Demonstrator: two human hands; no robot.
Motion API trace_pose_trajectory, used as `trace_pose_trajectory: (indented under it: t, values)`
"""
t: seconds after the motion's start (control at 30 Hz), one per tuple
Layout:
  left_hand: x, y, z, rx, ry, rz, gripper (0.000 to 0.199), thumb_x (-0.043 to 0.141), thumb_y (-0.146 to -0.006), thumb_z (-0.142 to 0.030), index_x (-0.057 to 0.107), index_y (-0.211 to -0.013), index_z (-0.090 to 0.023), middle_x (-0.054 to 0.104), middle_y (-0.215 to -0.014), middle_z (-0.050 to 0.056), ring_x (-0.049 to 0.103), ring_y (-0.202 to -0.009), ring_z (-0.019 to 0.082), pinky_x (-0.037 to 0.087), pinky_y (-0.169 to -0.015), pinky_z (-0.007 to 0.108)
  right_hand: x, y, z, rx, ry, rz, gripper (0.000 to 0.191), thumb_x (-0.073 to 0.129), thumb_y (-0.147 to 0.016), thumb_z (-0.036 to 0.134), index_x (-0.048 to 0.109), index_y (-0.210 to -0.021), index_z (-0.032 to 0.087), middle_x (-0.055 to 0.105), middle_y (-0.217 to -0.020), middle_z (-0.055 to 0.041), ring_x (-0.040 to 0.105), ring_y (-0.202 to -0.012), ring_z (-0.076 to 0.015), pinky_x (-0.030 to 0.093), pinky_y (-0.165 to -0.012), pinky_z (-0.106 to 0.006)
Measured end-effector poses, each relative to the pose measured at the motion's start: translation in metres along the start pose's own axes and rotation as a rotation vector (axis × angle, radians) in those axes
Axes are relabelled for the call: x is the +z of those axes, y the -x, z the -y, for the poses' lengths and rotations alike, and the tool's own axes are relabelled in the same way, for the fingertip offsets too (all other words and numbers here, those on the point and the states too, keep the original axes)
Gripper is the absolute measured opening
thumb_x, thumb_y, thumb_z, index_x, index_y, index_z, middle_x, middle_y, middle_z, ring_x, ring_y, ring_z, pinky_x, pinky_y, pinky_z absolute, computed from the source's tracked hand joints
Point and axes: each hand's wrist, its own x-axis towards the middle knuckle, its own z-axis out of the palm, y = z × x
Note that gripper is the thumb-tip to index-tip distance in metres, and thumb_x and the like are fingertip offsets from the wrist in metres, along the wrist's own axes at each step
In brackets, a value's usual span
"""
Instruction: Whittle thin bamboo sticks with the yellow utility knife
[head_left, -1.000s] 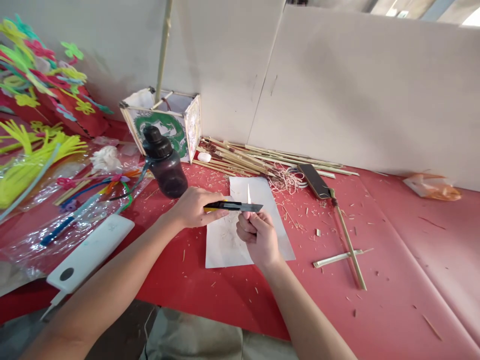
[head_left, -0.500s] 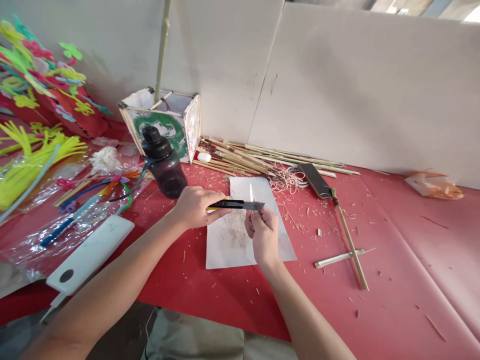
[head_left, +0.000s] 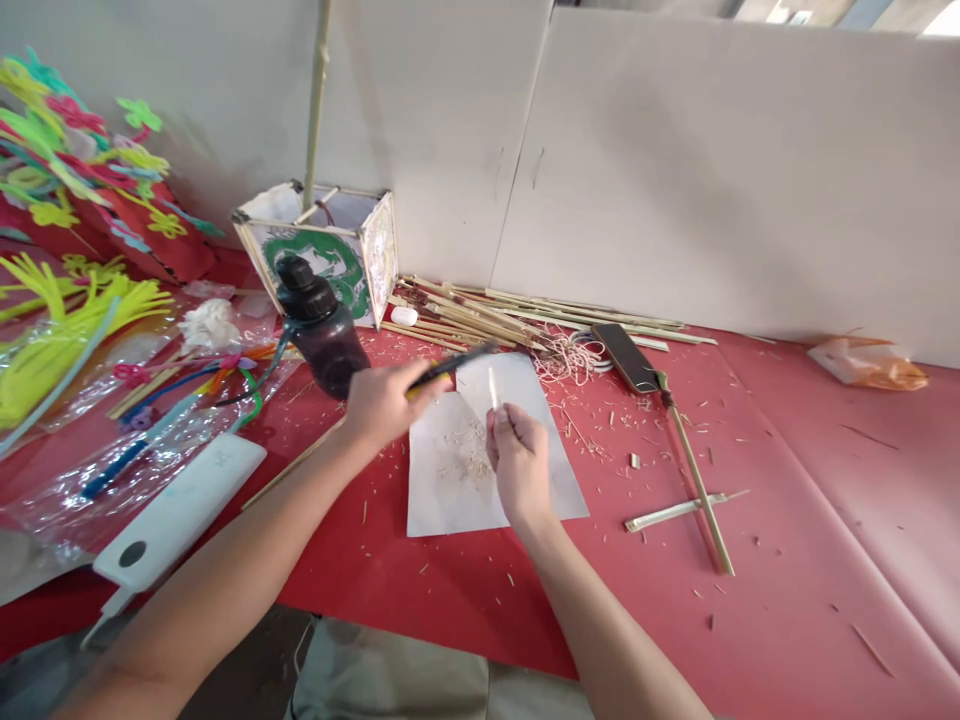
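Observation:
My left hand (head_left: 386, 402) is closed around the handle of a black and yellow utility knife (head_left: 442, 371). Its blade end is blurred and points up to the right, apart from the other hand. A short pale bamboo strip (head_left: 493, 388) stands up from the closed fingers of my right hand (head_left: 519, 455); its lower end is hidden in the grip. Both hands are over or beside a white paper sheet (head_left: 442, 505), which carries a pile of fine shavings (head_left: 471, 450).
Behind lie bamboo sticks (head_left: 480, 318), string (head_left: 574, 358) and a phone (head_left: 624, 358). Crossed bamboo pieces (head_left: 697, 480) rest at right. A dark bottle (head_left: 322, 330) stands before a paper lantern (head_left: 315, 255). At left are a white power bank (head_left: 180, 510) and yellow pipe cleaners (head_left: 75, 320).
The knife has swung up and away from the bamboo strip, its blade now angled toward the back. My right hand has shifted slightly left and still holds the strip.

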Motion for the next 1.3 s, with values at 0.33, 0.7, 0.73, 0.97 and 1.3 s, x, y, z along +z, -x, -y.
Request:
trace_pose_trajectory:
  t: [0.33,0.7,0.73,0.97,1.3]
  values:
    - [-0.009,0.002,-0.017,0.028,0.150,0.046,0.033,0.055,-0.094,-0.050,0.066,-0.088,-0.019,0.070,-0.068,0.002,0.066,-0.062,0.017,0.038,-0.057,0.026,0.004,0.002,-0.007,-0.005,-0.051,0.015,0.033,0.053,-0.095,0.044,0.050,-0.070,0.021,0.033,-0.056,0.0056,0.025,-0.047,-0.0090,0.018,-0.044,-0.025]
    - [-0.006,0.005,-0.015,0.046,0.169,0.122,0.035,0.053,-0.094,-0.053,0.065,-0.092,-0.020,0.072,-0.071,0.001,0.068,-0.064,0.017,0.038,-0.057,0.026,0.002,0.000,-0.008,-0.060,0.002,0.060,0.033,0.050,-0.098,0.043,0.054,-0.075,0.020,0.055,-0.060,0.0003,0.036,-0.049,-0.0096,0.026,-0.047,-0.025]
    - [-0.006,0.005,-0.015,0.047,0.177,0.135,0.035,0.053,-0.095,-0.053,0.065,-0.092,-0.021,0.072,-0.072,0.001,0.068,-0.064,0.017,0.037,-0.056,0.026,0.000,-0.001,-0.008,-0.059,0.012,0.053,0.032,0.050,-0.097,0.044,0.054,-0.076,0.020,0.061,-0.065,-0.0015,0.036,-0.048,-0.0090,0.026,-0.046,-0.025]
    - [-0.001,0.005,-0.010,0.104,0.175,0.204,0.039,0.053,-0.093,-0.057,0.069,-0.091,-0.022,0.075,-0.074,0.001,0.071,-0.067,0.018,0.039,-0.057,0.027,-0.003,-0.005,-0.006,0.053,-0.191,0.058,0.029,0.059,-0.092,0.045,0.053,-0.076,0.020,0.047,-0.053,0.0046,0.026,-0.043,-0.0068,0.017,-0.042,-0.023]
    - [-0.002,0.006,-0.008,0.145,0.274,0.196,0.036,0.058,-0.091,-0.056,0.072,-0.100,-0.024,0.078,-0.084,0.001,0.073,-0.073,0.018,0.047,-0.063,0.026,0.001,-0.001,-0.004,0.097,-0.229,0.044,0.031,0.064,-0.085,0.044,0.049,-0.071,0.021,0.029,-0.052,0.0091,0.019,-0.043,-0.0056,0.011,-0.042,-0.023]
